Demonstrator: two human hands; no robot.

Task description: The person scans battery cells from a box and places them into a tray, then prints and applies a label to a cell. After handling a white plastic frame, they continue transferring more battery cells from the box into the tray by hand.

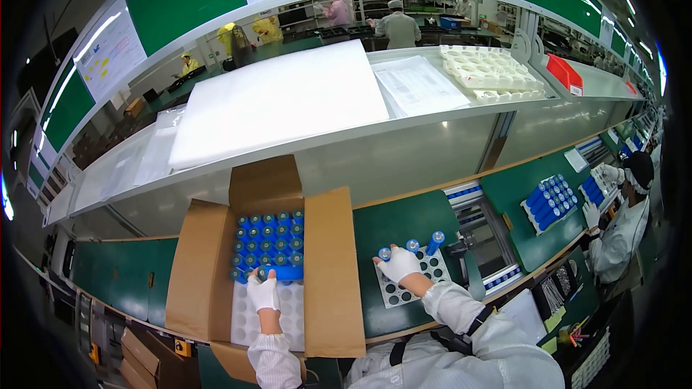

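Gripping the left end of a blue cylinder (290, 273) lying sideways in a cardboard box (331, 274), the left hand (264, 294) is curled closed; the right hand (400, 266) pinches a second cylinder (385, 253) at the far left corner of a holed white tray (414, 295) on the green worktop (369, 317). Both look stiff, smooth and fairly heavy, likely best held around their sides.

Has box (330, 274) with cells (268, 234) inside at nine o'clock from rack (414, 289), conveyor (481, 229) at two, and sheet (288, 104) on shelf (432, 119) at eleven.
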